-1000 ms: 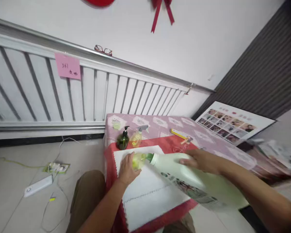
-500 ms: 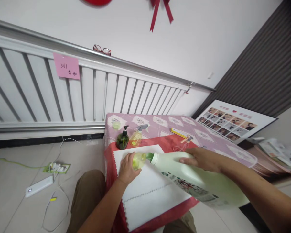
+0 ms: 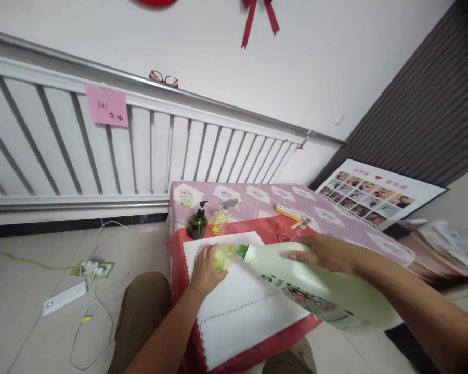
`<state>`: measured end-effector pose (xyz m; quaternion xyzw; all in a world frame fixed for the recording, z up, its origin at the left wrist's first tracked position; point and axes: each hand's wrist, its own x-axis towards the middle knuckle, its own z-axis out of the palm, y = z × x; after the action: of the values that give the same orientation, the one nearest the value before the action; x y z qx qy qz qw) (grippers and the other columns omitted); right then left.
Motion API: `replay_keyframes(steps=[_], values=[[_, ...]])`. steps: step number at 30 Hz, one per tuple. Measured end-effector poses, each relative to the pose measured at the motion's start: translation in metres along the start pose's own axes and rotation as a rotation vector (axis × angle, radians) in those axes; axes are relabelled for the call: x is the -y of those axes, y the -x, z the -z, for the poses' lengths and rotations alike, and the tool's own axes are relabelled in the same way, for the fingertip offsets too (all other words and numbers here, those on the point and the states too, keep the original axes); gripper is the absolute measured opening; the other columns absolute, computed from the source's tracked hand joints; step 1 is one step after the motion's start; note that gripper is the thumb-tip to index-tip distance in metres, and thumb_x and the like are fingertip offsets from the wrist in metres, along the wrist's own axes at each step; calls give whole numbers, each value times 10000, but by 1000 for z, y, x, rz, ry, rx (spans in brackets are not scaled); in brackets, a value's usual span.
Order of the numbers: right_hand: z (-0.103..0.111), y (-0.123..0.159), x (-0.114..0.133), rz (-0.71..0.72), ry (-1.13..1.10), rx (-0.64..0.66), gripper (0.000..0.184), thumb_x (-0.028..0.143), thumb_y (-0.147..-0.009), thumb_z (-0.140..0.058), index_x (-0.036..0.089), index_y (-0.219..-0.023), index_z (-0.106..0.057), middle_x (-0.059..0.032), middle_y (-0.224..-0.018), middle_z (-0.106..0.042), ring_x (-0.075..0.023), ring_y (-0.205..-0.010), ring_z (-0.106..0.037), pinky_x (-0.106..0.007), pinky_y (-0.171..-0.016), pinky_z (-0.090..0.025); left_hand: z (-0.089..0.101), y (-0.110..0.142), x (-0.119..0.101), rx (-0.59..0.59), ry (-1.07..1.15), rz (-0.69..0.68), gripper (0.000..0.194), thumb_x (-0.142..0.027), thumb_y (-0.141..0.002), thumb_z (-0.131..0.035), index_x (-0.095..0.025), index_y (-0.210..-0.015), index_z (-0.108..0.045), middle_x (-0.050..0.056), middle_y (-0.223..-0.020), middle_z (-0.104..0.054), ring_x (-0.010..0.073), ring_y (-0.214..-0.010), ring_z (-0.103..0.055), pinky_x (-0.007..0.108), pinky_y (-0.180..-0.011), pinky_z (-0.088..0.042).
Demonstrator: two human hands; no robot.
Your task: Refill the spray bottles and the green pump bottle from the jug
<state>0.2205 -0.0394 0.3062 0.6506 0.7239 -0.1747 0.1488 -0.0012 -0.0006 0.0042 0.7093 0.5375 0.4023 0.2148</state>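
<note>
The left hand [image 3: 207, 270] curls around one small, tilted, yellowish bottle [image 3: 223, 258]. The right hand [image 3: 323, 253] grips one large pale-green jug [image 3: 284, 270], its spout [image 3: 241, 251] at the bottle's mouth. Beyond the left hand stand two bottles: one dark-green pump bottle [image 3: 197, 225], one spray bottle [image 3: 219, 222] with yellow liquid [image 3: 217, 229].

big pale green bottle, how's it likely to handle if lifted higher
The big pale green bottle is probably heavy, dwarfing the right hand; fairly stiff, showing no obvious dent under that hand; and perhaps slippery, its surface looking smooth.
</note>
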Motion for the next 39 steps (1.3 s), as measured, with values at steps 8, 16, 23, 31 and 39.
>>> replay_keyframes(steps=[8,16,23,31,39], values=[[3,-4,-3,2,12,37,592,724,-816,-422,167,-922,-595,-162,-1018,-703,-310,-920,-664,-368,-763,-491,0,0,0,12,0,7,843,-279,-663,-757,-226,-1403,-359,115,-1388,-474,297,-1321,-432,467,-1116,-351],[4,-7,-7,9,-2,31,565,714,-804,-449,184,-899,-620,-131,-973,-717,-300,-898,-667,-362,-739,-485,1,-1,0,21,-1,10,837,-283,-672,-745,-249,-1407,-347,103,-1387,-477,290,-1323,-431,467,-1116,-349],[5,-6,-3,-8,-7,3,543,707,-804,-455,193,-878,-615,-133,-936,-716,-308,-887,-666,-387,-739,-481,1,-1,0,21,-5,15,830,-288,-673,-745,-246,-1405,-358,103,-1385,-476,293,-1322,-432,468,-1116,-351],[8,-7,-4,15,19,37,570,709,-815,-439,178,-912,-623,-140,-978,-710,-321,-925,-664,-379,-747,-480,2,-1,-1,27,-9,17,832,-293,-675,-748,-235,-1409,-361,108,-1385,-476,295,-1319,-436,467,-1119,-346],[9,-8,-1,-5,2,46,546,704,-796,-466,195,-891,-642,-117,-952,-721,-320,-918,-669,-378,-739,-486,1,-1,0,36,-8,19,835,-297,-679,-747,-250,-1412,-352,101,-1392,-471,291,-1333,-424,472,-1121,-341]])
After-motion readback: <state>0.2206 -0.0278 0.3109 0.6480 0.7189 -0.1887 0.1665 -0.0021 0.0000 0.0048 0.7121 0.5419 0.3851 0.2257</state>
